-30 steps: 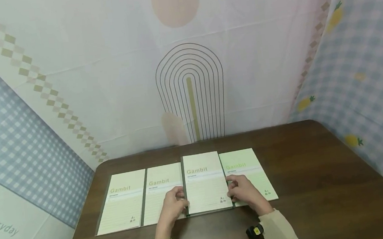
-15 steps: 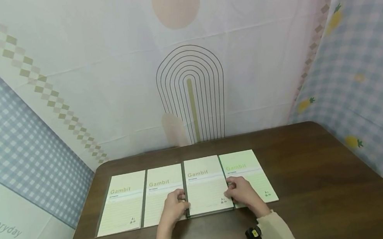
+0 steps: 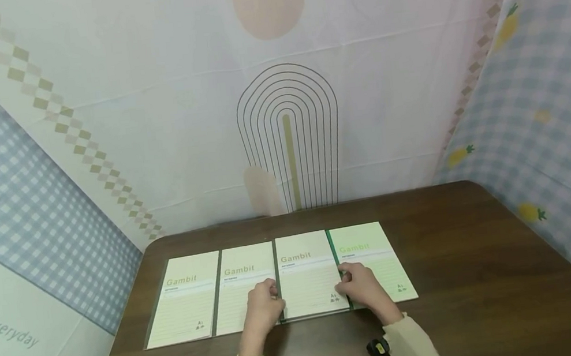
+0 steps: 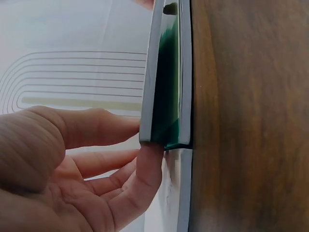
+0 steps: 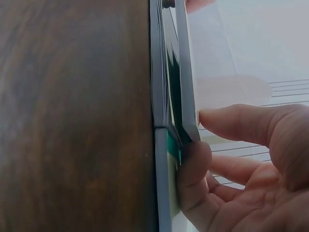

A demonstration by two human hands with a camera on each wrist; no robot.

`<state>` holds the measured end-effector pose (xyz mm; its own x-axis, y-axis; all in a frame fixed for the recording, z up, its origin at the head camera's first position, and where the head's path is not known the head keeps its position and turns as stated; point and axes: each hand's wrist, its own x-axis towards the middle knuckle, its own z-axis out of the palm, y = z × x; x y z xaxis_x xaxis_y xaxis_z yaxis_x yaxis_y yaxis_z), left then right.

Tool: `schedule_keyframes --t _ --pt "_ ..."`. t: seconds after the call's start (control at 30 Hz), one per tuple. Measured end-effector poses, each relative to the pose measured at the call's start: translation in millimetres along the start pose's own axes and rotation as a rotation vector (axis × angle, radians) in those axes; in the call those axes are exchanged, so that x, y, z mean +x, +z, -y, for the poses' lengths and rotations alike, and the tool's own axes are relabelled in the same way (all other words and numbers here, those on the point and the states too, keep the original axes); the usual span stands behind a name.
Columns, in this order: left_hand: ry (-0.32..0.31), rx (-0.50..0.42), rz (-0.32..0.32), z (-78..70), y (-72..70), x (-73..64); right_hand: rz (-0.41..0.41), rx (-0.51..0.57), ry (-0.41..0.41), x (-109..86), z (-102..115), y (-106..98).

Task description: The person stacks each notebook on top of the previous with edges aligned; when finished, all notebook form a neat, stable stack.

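A pale notebook (image 3: 307, 280) printed "Gambit" lies between my two hands, third from the left in a row. My left hand (image 3: 263, 309) pinches its left edge, the thumb on top and a fingertip under the corner. On the opposite edge, my right hand (image 3: 362, 287) grips it the same way. In the left wrist view, the held notebook's edge (image 4: 150, 87) hovers slightly above another notebook (image 4: 185, 87), with a dark green cover showing in the gap. The right wrist view shows the same narrow gap beneath the held notebook (image 5: 187, 72).
Two matching notebooks, one far left (image 3: 184, 304) and one beside my left hand (image 3: 244, 258), lie on the brown table (image 3: 486, 296). A greener notebook (image 3: 365, 236) lies on the right, partly under my right hand. A patterned cloth (image 3: 196, 123) hangs behind the table.
The held notebook has come down slightly, its top edge now about level with its neighbours in the row. Both hands keep their grip on its sides.
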<state>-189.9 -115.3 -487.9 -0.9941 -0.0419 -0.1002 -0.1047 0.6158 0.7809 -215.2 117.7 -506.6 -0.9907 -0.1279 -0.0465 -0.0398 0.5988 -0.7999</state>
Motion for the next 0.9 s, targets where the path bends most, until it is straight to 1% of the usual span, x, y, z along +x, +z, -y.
schedule_keyframes --t 0.13,0.27,0.4,0.57,0.73,0.9 --pt "0.001 0.018 0.017 0.1 1.6 -0.3 -0.001 0.008 0.021 -0.4 -1.6 -0.1" --pt "0.011 0.028 0.025 0.7 2.2 -0.5 -0.006 0.005 0.019 -1.9 -0.9 -0.6" --pt "0.014 0.038 0.015 0.9 2.0 -0.3 -0.01 -0.006 0.009 -2.7 0.7 -0.8" --pt "-0.004 0.057 -0.003 -0.3 1.7 -0.4 -0.001 -0.01 0.012 -3.1 2.9 -1.1" --pt "-0.023 0.055 -0.026 -3.3 2.1 -0.5 -0.001 -0.018 0.019 -1.7 2.5 -0.3" --pt "-0.018 0.054 -0.035 -3.4 3.4 0.0 -0.008 -0.022 0.03 -1.5 2.2 -0.7"
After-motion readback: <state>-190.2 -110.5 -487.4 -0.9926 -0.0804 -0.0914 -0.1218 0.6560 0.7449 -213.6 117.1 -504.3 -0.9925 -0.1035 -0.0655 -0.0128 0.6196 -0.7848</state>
